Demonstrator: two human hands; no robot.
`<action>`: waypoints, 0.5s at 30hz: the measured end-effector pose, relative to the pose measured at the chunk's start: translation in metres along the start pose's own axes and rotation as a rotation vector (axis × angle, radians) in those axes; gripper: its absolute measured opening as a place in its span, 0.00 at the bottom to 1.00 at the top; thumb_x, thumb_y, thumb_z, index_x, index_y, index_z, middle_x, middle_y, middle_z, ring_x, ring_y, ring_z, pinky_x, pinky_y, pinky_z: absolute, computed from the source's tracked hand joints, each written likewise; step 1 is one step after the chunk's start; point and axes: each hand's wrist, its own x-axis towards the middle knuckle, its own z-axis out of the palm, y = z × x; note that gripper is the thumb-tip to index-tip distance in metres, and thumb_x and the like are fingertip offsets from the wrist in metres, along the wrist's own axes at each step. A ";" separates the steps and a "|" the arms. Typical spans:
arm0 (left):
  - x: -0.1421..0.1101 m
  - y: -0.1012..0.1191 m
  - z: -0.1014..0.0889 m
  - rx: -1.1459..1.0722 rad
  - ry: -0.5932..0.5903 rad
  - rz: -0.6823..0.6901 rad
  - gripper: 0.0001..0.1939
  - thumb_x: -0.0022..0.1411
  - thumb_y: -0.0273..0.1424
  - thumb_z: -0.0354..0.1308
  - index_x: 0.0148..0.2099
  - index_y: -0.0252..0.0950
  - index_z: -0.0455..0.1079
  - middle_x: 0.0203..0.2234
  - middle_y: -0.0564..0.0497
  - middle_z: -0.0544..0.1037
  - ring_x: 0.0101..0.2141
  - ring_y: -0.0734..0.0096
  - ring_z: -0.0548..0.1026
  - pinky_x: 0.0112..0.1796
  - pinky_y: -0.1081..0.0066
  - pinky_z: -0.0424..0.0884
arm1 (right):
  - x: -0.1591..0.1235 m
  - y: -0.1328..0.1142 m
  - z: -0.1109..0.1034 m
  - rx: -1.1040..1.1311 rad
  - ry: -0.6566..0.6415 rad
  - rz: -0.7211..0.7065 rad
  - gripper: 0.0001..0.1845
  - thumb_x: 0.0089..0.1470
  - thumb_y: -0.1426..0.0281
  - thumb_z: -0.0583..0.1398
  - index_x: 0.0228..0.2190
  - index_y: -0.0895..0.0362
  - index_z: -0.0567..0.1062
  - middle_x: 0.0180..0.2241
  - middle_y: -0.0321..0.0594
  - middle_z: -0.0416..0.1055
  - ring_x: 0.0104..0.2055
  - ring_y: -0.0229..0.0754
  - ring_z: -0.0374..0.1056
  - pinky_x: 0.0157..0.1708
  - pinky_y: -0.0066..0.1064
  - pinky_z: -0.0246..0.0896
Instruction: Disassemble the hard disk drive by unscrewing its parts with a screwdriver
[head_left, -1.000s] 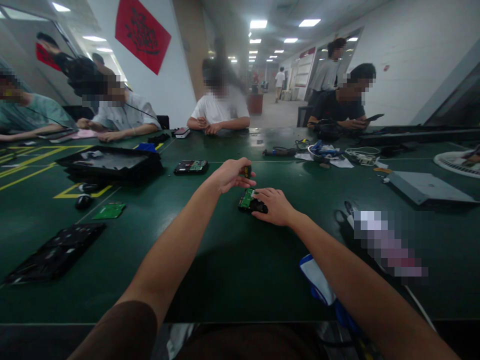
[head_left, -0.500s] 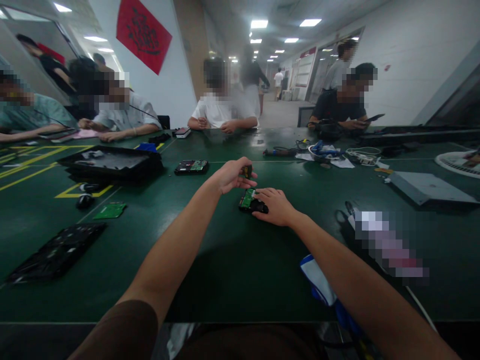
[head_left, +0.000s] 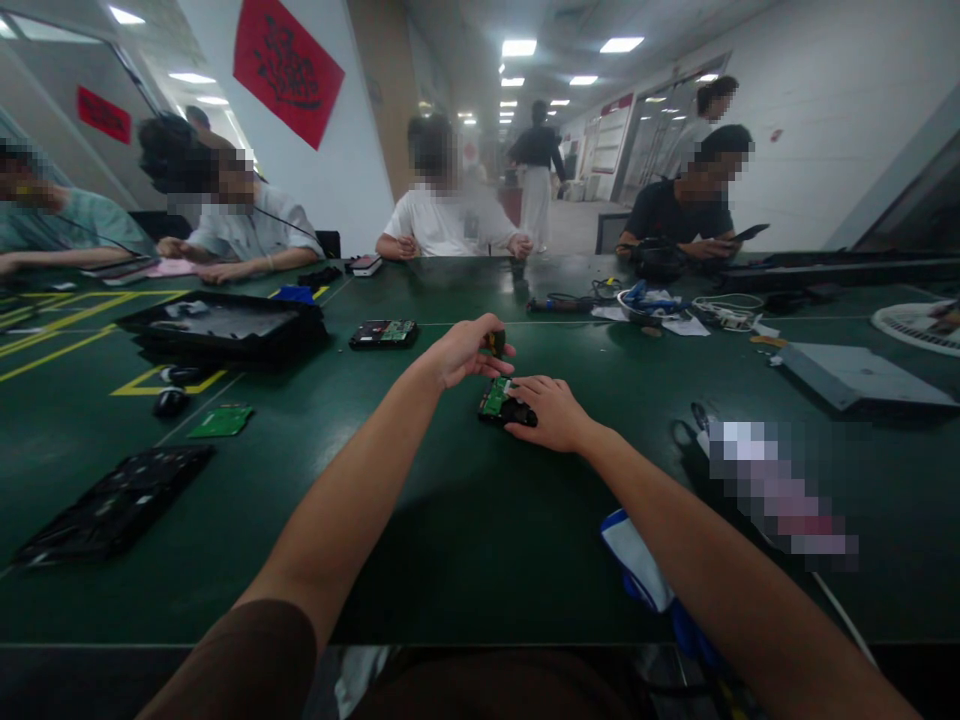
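On the green tabletop ahead of me lies a hard drive (head_left: 495, 400), its green circuit board facing up. My right hand (head_left: 555, 412) rests on its right side, thumb at the near edge and fingers over the top, gripping it. Above the drive's far edge, my left hand (head_left: 465, 352) is closed around a short black-and-yellow screwdriver handle (head_left: 496, 343). The tip is too small and hidden to make out against the board.
A second hard drive (head_left: 383, 334) lies beyond my left forearm. To the left are stacked black trays (head_left: 225, 330), a green circuit board (head_left: 220, 421) and a black panel (head_left: 112, 505). A grey metal case (head_left: 862, 375) sits right. Several people sit across the table.
My hands, the screwdriver and the hard drive have stayed in place. In the background, people walking have shifted, and the seated person opposite has moved an arm outward.
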 end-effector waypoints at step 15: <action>0.001 0.000 0.000 -0.028 0.042 -0.018 0.12 0.62 0.39 0.54 0.40 0.34 0.67 0.35 0.40 0.80 0.26 0.66 0.80 0.24 0.72 0.72 | 0.001 0.001 0.001 -0.001 0.010 -0.004 0.34 0.57 0.48 0.59 0.59 0.51 0.69 0.64 0.46 0.61 0.64 0.60 0.55 0.59 0.53 0.50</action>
